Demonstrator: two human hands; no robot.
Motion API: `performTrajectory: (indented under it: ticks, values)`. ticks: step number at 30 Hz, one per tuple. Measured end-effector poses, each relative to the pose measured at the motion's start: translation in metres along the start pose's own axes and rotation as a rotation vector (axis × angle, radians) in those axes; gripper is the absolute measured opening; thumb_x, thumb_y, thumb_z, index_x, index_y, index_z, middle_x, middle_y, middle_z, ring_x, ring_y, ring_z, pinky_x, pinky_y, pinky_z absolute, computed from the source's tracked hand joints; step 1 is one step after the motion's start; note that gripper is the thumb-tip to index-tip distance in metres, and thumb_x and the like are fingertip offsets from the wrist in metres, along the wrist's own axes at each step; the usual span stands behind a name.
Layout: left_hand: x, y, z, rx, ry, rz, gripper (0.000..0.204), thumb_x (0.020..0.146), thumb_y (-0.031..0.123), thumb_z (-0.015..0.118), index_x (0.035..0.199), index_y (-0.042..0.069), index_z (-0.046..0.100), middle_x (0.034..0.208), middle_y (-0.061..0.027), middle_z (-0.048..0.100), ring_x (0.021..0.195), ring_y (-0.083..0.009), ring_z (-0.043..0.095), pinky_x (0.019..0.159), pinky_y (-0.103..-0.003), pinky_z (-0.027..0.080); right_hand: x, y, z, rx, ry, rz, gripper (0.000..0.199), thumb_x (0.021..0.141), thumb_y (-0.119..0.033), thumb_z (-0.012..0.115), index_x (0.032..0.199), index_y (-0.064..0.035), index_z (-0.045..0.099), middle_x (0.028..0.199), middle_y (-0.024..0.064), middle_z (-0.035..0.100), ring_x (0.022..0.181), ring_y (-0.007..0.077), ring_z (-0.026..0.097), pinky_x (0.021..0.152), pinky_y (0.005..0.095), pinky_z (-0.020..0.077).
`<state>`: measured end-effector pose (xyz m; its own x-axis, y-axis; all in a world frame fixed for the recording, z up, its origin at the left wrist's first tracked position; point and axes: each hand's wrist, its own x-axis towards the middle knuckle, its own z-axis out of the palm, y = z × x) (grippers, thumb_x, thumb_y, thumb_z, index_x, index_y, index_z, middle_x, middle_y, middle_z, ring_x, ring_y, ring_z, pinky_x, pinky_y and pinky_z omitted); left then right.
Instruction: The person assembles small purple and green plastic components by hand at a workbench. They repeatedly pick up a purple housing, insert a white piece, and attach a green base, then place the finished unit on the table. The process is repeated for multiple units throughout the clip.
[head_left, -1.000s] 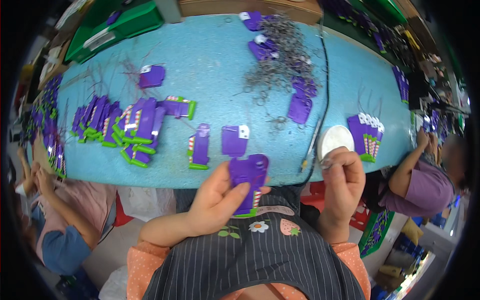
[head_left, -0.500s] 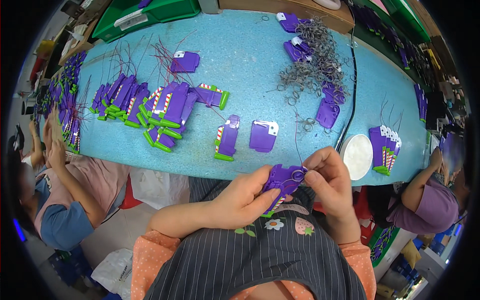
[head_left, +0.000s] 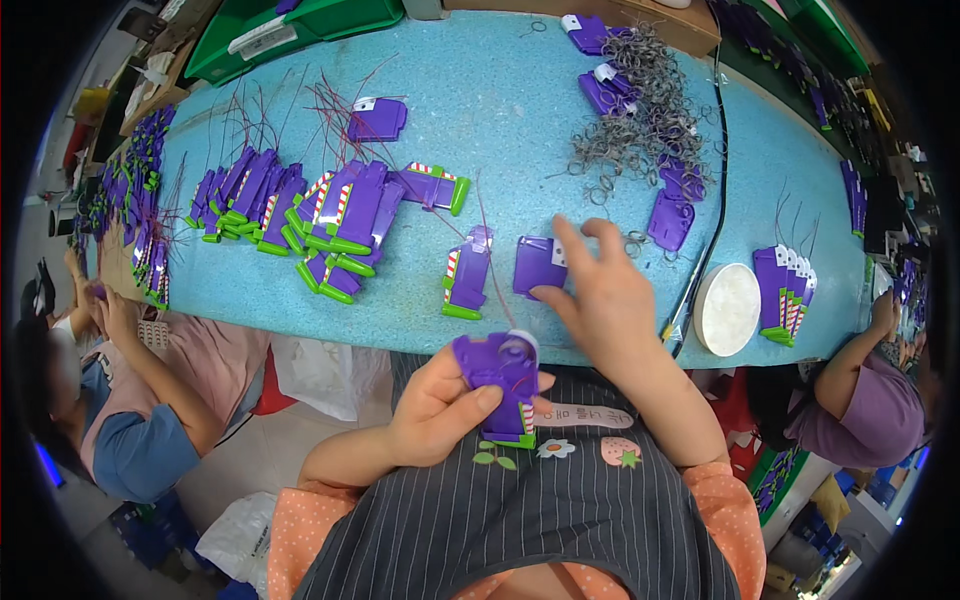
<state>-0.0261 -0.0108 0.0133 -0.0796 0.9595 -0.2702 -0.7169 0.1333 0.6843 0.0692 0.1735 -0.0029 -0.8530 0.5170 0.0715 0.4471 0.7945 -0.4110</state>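
Moved: right hand (head_left: 605, 300) has left the held piece and gone forward onto the worktop (head_left: 500, 110); half a second ago both hands were pressed together around the piece near the chest.
Left hand: left hand (head_left: 440, 405) stays low in front of the striped apron, fingers curled and thumb clamped on the purple toy part (head_left: 500, 385).
Held piece, look: flat purple plastic with a pale round disc at its upper end and a green foot with red-and-white stripes at its lower end.
Held piece, axis: long axis runs roughly up and down in the view, green end toward the person's body, disc end toward the worktop edge.
Right hand, state: fingers spread and loosely extended, fingertips touching a small purple piece (head_left: 537, 265) lying flat on the worktop; nothing pinched.
Just beside: a purple-and-green striped part (head_left: 466, 275) lies left of that piece, a thin red wire crossing it.
Right of hand: a white round disc (head_left: 727, 308) near the worktop edge.
Farther left: a fanned row of purple and green parts (head_left: 330, 215).
Farthest: a tangle of grey metal springs (head_left: 640, 110).
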Motion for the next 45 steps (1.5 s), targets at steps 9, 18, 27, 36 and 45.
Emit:
performTrajectory:
  ticks: [9,18,27,36,45]
  values:
    - [0.011,-0.016,0.001,-0.076,0.108,-0.123,0.044,0.088,-0.008,0.041,0.131,0.000,0.032,0.120,-0.0127,0.051,0.110,-0.0194,0.055,0.094,-0.037,0.046,-0.055,0.017,-0.033,1.112,-0.133,0.271,0.021,0.083,0.001,0.059,0.102,0.0006,0.052,0.105,0.0106,0.050,0.067,0.0107,0.055,0.053,0.0221,0.0434]
    - [0.019,-0.016,0.019,0.152,-0.010,-0.191,0.050,0.087,-0.008,0.044,0.134,0.001,0.029,0.119,-0.0118,0.051,0.109,-0.0192,0.056,0.094,-0.033,0.046,-0.057,0.009,-0.023,1.362,-0.303,0.285,0.025,0.083,0.004,0.060,0.108,0.0037,0.057,0.111,0.0110,0.050,0.069,0.0049,0.054,0.051,0.0158,0.0408]
    - [0.019,-0.015,0.018,0.470,0.085,-0.036,0.027,0.094,0.009,0.047,0.117,-0.003,0.042,0.092,-0.0107,0.060,0.079,-0.0150,0.060,0.067,-0.028,0.048,-0.058,-0.006,-0.021,1.366,-0.211,0.392,0.038,0.082,0.004,0.062,0.116,0.0021,0.047,0.109,0.0103,0.050,0.078,0.0078,0.059,0.057,0.0184,0.0461]
    - [0.019,-0.006,0.010,0.727,0.079,0.218,0.018,0.095,0.013,0.046,0.102,-0.003,0.046,0.075,-0.0098,0.060,0.063,-0.0146,0.059,0.054,-0.029,0.045,-0.051,-0.003,-0.010,1.863,-0.323,0.598,0.028,0.081,-0.001,0.066,0.103,-0.0036,0.049,0.093,0.0022,0.053,0.081,0.0089,0.055,0.072,0.0238,0.0468]
    - [0.017,-0.014,0.008,0.407,0.031,0.099,0.021,0.094,0.009,0.048,0.110,-0.003,0.045,0.085,-0.0069,0.060,0.075,-0.0052,0.053,0.063,-0.023,0.045,-0.052,-0.008,-0.018,1.541,-0.249,0.310,0.020,0.081,-0.005,0.068,0.084,-0.0056,0.048,0.080,0.0003,0.051,0.072,0.0086,0.049,0.064,0.0242,0.0392]
